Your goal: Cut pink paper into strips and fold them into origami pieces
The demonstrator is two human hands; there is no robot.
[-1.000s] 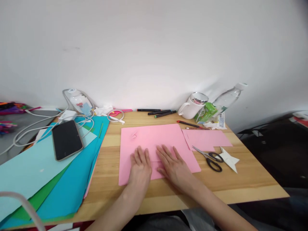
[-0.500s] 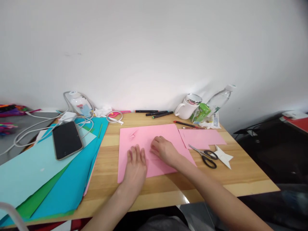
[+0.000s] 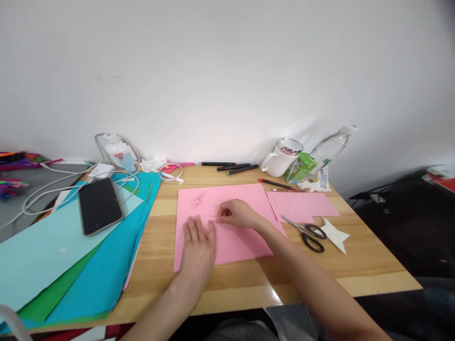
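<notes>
Working pink paper (image 3: 250,244) on the tabletop (image 3: 241,286), you look partway along, a small folded flap (image 3: 197,200) showing and a straight edge (image 3: 207,217) apparently left to finish, your left hand's (image 3: 197,248) spread fingers flat on the paper, your right hand's (image 3: 237,214) curled together by that edge, their hold unclear.

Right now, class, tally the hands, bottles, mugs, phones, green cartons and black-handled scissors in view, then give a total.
Hands: 2 (left hand, right hand)
Bottles: 2 (white bottle, clear bottle)
Mug: 1
Phone: 1
Green carton: 1
Black-handled scissors: 1
Total: 8
</notes>
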